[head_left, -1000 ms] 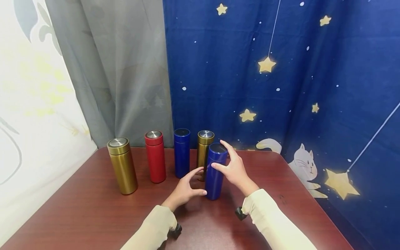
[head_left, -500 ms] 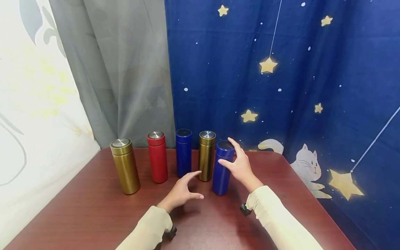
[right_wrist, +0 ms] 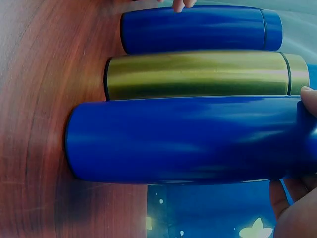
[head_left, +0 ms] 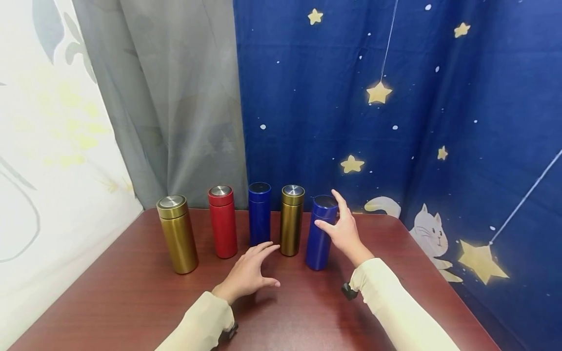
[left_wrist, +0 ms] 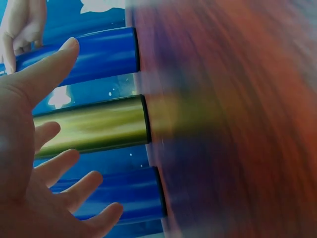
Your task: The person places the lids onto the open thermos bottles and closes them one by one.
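Observation:
My right hand [head_left: 347,234] grips the upper part of a blue thermos flask [right_wrist: 188,141], thumb on the near side and fingers around the far side. That flask stands upright at the right end of a row. My left hand [head_left: 246,273] is spread in front of the row, thumb and fingers apart, holding nothing. Behind its fingertips stand a gold flask [head_left: 291,224] and a second blue flask [head_left: 260,214], whose base the hand partly hides. Further left come a red flask [head_left: 223,224] and another gold flask [head_left: 179,239].
All the flasks stand on a reddish-brown wooden table [head_left: 131,302]. Behind it hang a grey curtain [head_left: 197,97] and a blue curtain [head_left: 307,97] with stars. A white patterned cloth [head_left: 66,170] borders the left side.
The blue flask in my right hand has moved right and slightly back, from in front of the gold flask to beside it. My left hand has drawn away to the left.

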The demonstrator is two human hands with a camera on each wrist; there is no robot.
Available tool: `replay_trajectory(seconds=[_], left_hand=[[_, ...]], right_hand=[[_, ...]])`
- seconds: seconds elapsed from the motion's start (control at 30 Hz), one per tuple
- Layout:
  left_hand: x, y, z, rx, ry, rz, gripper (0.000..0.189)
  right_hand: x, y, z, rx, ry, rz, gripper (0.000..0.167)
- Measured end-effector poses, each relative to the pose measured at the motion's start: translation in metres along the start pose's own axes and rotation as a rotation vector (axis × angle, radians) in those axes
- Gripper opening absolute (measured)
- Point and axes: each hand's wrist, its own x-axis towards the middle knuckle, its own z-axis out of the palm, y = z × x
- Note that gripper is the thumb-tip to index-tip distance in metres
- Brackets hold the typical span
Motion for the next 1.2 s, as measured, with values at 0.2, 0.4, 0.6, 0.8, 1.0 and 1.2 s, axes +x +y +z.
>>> replay_trajectory(seconds=[0.2, 0.4, 0.6, 0.8, 1.0, 1.2], left_hand=[[-0.01, 0.0, -0.006, 0.119, 0.021, -0.017, 0.08], [-0.016, -0.004, -0.009, 0.198, 0.014, -0.008, 0.081], [-0.021, -0.007, -0.011, 0.321, 0.015, 0.013, 0.084], [-0.023, -0.005, -0.015, 0.358, 0.013, 0.017, 0.084], [-0.026, -0.002, -0.021, 0.368, -0.031, -0.006, 0.089], [-0.029, 0.001, -0.028, 0.39, -0.053, -0.009, 0.093]], right_hand=[[0.004, 0.002, -0.003, 0.008, -0.012, 0.012, 0.093], [0.008, 0.008, -0.003, 0.005, -0.023, 0.02, 0.092], [0.012, 0.011, -0.002, -0.008, -0.011, 0.028, 0.093], [0.016, 0.011, -0.002, -0.013, -0.003, 0.027, 0.094], [0.018, 0.01, -0.003, -0.035, -0.002, 0.001, 0.095], [0.018, 0.008, -0.005, -0.056, -0.023, 0.012, 0.096]])
